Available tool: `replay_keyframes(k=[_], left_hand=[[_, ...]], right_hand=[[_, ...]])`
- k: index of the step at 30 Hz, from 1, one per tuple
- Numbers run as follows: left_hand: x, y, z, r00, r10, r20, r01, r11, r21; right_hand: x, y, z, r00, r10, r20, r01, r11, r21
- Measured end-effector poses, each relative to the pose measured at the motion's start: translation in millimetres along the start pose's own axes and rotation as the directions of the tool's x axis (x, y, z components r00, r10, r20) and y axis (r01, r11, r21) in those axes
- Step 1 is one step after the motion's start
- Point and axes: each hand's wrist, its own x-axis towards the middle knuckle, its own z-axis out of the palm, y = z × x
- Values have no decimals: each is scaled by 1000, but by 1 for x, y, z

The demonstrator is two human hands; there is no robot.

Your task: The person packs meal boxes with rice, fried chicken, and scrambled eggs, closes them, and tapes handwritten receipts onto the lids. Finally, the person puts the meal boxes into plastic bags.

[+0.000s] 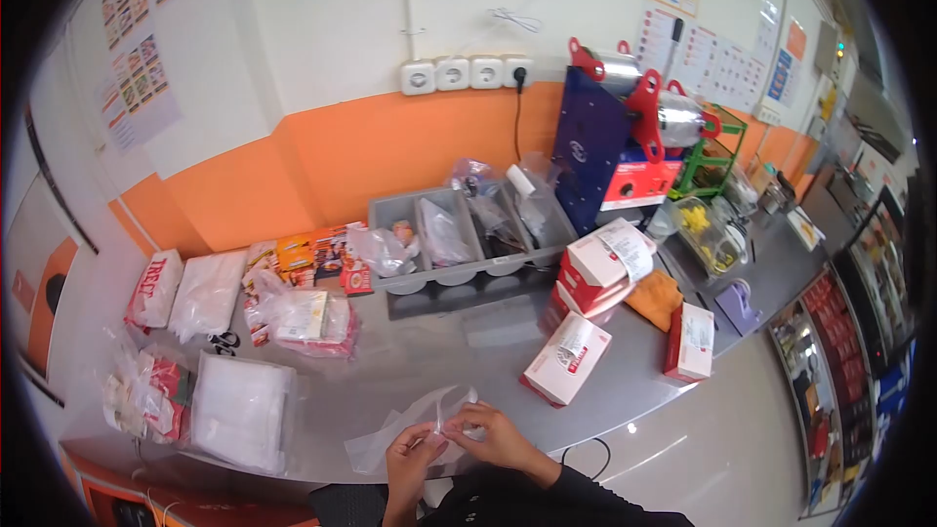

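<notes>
Close to the counter's front edge, a thin translucent plastic bag (pixel 376 444) lies partly on the metal surface, its upper part gathered between my hands. My left hand (pixel 414 456) pinches it with thumb and fingers. From the other side, my right hand (pixel 496 436) grips the same gathered part, its fingertips nearly meeting the left ones. Whether the bag contains anything is unclear. Right of my hands stands a red and white cardboard box (pixel 566 359), with another box (pixel 607 259) on a stack behind it. A stack of clear-wrapped white bags (pixel 239 415) lies to the left.
A grey compartment organizer (pixel 395 283) holds plastic packets at the back. Beside it stands a blue and red sealing machine (pixel 595 146). One more box (pixel 691 342) sits near the right edge, beside an orange cloth (pixel 654 301). Scissors (pixel 225 343) and wrapped packs (pixel 317 322) lie left.
</notes>
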Motion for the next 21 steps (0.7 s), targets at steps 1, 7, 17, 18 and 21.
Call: replay_keyframes(k=[1,7,17,18,21], left_hand=[[0,-3,1,1000,10,13,-10,999,32],[4,-2,7,979,-15,205,-35,970,241],[18,-11,-27,940,-270,211,308,934,-180],[20,-10,-37,947,-248,205,284,945,-165],[23,6,-44,964,-179,194,228,937,-267]], right_hand=[[-3,2,-2,1000,-11,-5,11,1000,-13],[-22,5,-6,975,222,-18,-206,928,311],[-42,60,-2,813,582,-3,-301,425,854],[-46,63,-4,791,611,12,-342,426,838],[-45,45,-21,813,575,96,-401,432,808]])
